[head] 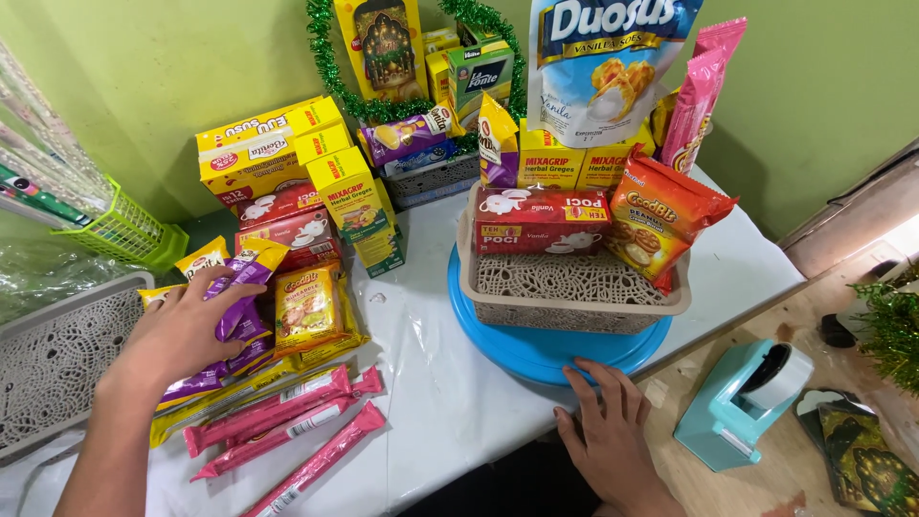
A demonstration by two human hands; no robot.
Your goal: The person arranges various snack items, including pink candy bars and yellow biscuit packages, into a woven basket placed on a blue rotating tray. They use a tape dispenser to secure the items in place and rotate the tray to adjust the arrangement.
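The left hand (182, 330) lies with fingers spread flat, grasping nothing, on glossy purple foil snack packets (239, 287) — light, crinkly, slippery; pinch one by its sealed edge. The right hand (608, 421) rests open, fingertips touching the round blue plastic tray (536, 359).

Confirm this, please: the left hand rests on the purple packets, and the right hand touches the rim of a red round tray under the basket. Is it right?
Not quite. The head view shows the round tray is blue, not red. The rest holds: the left hand rests on the purple packets, and the right hand touches the tray's rim under the basket.
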